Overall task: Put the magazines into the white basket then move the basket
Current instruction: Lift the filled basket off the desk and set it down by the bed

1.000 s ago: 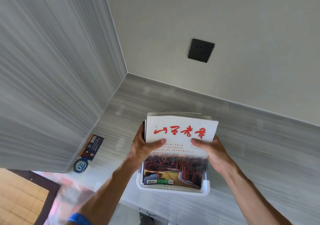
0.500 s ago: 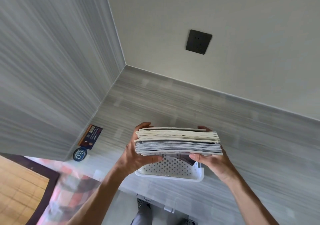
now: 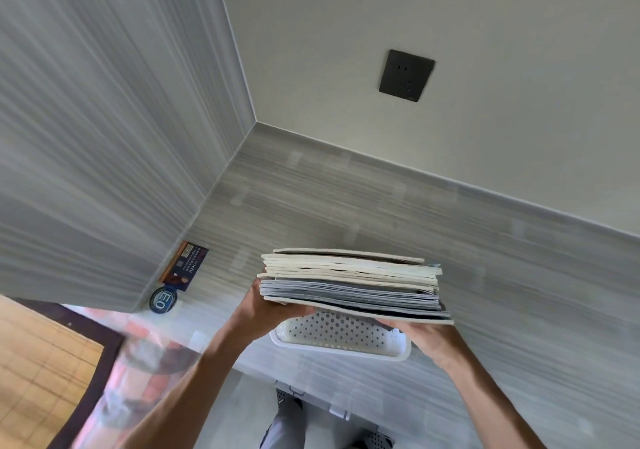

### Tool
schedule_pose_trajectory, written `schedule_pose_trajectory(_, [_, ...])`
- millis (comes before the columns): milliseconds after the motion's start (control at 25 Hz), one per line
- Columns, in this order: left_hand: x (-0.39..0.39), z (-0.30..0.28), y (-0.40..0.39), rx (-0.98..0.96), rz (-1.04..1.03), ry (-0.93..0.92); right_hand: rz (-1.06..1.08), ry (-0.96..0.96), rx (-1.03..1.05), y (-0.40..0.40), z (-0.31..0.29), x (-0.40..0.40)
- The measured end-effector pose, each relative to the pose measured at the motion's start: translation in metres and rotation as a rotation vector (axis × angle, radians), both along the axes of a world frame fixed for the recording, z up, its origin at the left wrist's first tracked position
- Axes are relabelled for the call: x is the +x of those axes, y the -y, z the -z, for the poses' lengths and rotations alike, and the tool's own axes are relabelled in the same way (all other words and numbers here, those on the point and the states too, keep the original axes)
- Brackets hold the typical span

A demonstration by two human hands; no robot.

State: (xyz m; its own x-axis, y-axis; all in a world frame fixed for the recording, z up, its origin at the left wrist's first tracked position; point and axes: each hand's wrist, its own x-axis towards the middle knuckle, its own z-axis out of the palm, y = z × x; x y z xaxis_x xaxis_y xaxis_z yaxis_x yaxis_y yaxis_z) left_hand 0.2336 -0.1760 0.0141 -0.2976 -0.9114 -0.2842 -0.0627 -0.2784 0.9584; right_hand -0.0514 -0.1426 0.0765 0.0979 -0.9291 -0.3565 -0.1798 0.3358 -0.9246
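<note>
A thick stack of magazines (image 3: pixel 349 284) is held flat, page edges toward me, just above the white perforated basket (image 3: pixel 332 336). My left hand (image 3: pixel 266 310) grips the stack's left underside. My right hand (image 3: pixel 426 336) supports it from below at the right. The basket sits on the grey striped counter (image 3: pixel 346 213) near its front edge, and the stack hides its far part. Whether the stack touches the basket rim I cannot tell.
A dark card (image 3: pixel 185 266) and a round blue badge (image 3: pixel 162 300) lie at the counter's left end beside the grey side wall (image 3: pixel 104 137). A black wall socket (image 3: pixel 406 75) is on the back wall. Below are the floor and a wooden mat (image 3: pixel 38 362).
The magazines stood upright in the basket with the cover facing me a second ago. They were then lifted and tipped flat, and now sit slightly to the right over the basket.
</note>
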Motion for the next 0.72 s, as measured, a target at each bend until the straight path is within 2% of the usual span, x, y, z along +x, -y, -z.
schedule_pose_trajectory(240, [-0.010, 0.000, 0.005, -0.014, 0.103, -0.024, -0.003, -0.051, 0.191, 0.006, 0.006, -0.005])
schedule_pose_trajectory(320, [-0.008, 0.010, 0.005, -0.017, 0.093, 0.096, -0.004, -0.111, 0.183, 0.010, 0.014, -0.008])
schedule_pose_trajectory(360, [-0.005, 0.015, 0.005, 0.019, 0.060, 0.240, -0.014, -0.132, 0.210, 0.010, 0.017, -0.007])
schedule_pose_trajectory(440, [0.000, 0.018, 0.000, 0.168, -0.031, 0.518, -0.012, -0.156, 0.280, 0.008, 0.018, -0.004])
schedule_pose_trajectory(480, [0.000, 0.017, -0.001, 0.217, -0.046, 0.547, 0.005, -0.157, 0.298, 0.007, 0.022, -0.005])
schedule_pose_trajectory(600, [0.000, 0.022, 0.006, 0.126, 0.016, 0.330, 0.052, -0.164, 0.326, 0.004, 0.013, 0.001])
schedule_pose_trajectory(720, [0.000, 0.022, 0.001, 0.073, 0.007, 0.208, 0.043, -0.181, 0.340, 0.000, 0.013, 0.001])
